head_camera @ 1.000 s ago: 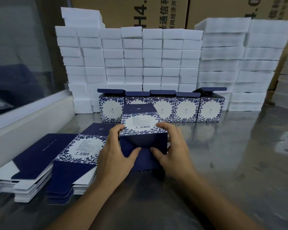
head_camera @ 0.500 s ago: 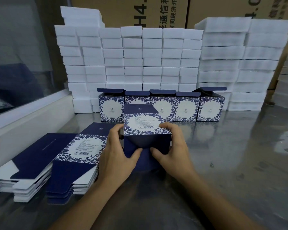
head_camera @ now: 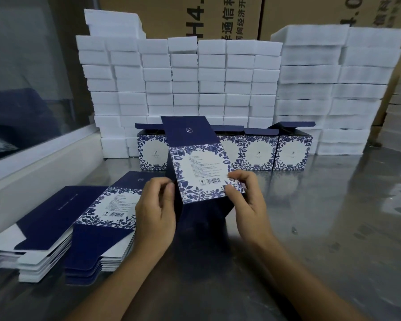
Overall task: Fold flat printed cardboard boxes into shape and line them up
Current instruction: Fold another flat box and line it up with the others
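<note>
Box (head_camera: 202,172) held tilted above table (head_camera: 333,228), lid flap up. Left hand (head_camera: 156,216) fingers curled on left edge; right hand (head_camera: 245,200) pinching lower right corner. Flats (head_camera: 107,209) stacked left; row (head_camera: 259,150) behind.

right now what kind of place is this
Probably a packing or small factory workstation: stacks of flat box blanks, a row of folded boxes, walls of white foam blocks and shipping cartons behind.

brown corrugated carton, left (head_camera: 195,17): "H4.", Chinese "通信科", "间经济开"
brown corrugated carton, right (head_camera: 357,10): "4.0"
blue floral-printed cardboard box, held (head_camera: 202,170): barcode, small print unreadable
</note>
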